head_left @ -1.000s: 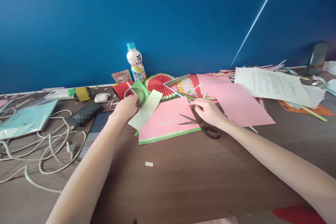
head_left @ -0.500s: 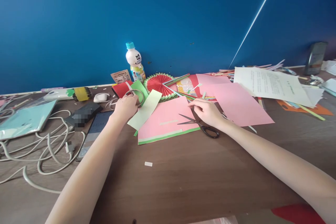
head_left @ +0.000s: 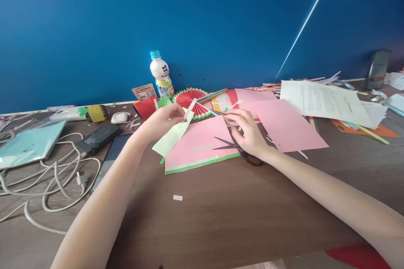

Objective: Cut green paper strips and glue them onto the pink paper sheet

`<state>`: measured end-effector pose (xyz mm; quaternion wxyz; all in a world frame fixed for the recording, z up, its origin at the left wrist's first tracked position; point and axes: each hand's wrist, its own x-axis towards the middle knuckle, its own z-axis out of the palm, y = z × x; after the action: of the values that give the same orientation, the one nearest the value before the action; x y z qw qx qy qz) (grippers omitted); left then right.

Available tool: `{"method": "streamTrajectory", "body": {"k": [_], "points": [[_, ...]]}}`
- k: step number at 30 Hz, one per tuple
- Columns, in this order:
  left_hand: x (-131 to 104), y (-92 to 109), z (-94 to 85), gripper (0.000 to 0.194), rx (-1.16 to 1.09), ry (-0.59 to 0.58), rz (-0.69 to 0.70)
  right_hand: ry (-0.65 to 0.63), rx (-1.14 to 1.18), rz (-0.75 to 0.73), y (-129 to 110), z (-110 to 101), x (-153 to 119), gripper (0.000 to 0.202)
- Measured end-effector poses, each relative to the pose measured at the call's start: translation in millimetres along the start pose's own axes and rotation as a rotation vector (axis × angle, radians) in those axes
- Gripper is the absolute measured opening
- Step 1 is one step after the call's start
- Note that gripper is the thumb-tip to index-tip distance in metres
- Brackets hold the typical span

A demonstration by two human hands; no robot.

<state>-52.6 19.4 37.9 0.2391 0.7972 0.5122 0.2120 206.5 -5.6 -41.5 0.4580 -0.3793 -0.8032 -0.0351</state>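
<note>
My left hand (head_left: 162,122) is closed on a narrow translucent strip (head_left: 190,108) that sticks up from its fingertips, in front of a red and green pleated paper fan (head_left: 191,103). Beneath that hand lies a pale green paper (head_left: 170,139), overlapping a pink sheet (head_left: 198,136) with a green lower edge. At the sheet's right side, my right hand (head_left: 248,132) has its thumb and fingers apart, beside the ends of thin coloured strips (head_left: 211,111). Black scissors (head_left: 227,145) lie open on the sheet, their handles partly under the right hand.
A bottle (head_left: 161,75) stands by the blue wall. Left are white cables (head_left: 57,176), a black box (head_left: 99,138), a phone (head_left: 110,155) and a teal packet (head_left: 30,145). Right are another pink sheet (head_left: 292,128) and a printed page (head_left: 325,103). A small white piece (head_left: 177,198) lies in front.
My left hand has moved right from the ring-shaped roll, which no longer shows, and now holds up a strip. My right hand has shifted slightly, its thumb and fingers spreading over the scissor handles.
</note>
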Motion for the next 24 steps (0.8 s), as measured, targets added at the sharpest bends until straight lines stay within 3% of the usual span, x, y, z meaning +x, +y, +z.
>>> {"method": "streamTrajectory", "body": {"k": [5, 9, 14, 24], "points": [[-1, 13, 18.0, 0.011, -0.202, -0.168, 0.126, -0.06, 0.074, -0.022, -23, 4, -8, 0.06], [-3, 21, 34.9, 0.011, -0.284, -0.25, 0.137, -0.127, 0.101, -0.036, -31, 9, -14, 0.07], [-6, 28, 49.7, 0.011, -0.365, -0.248, 0.101, -0.189, 0.174, -0.071, -28, 12, -14, 0.067], [-6, 27, 55.6, 0.017, -0.396, -0.266, 0.084, -0.265, 0.233, -0.008, -27, 11, -18, 0.066]]}}
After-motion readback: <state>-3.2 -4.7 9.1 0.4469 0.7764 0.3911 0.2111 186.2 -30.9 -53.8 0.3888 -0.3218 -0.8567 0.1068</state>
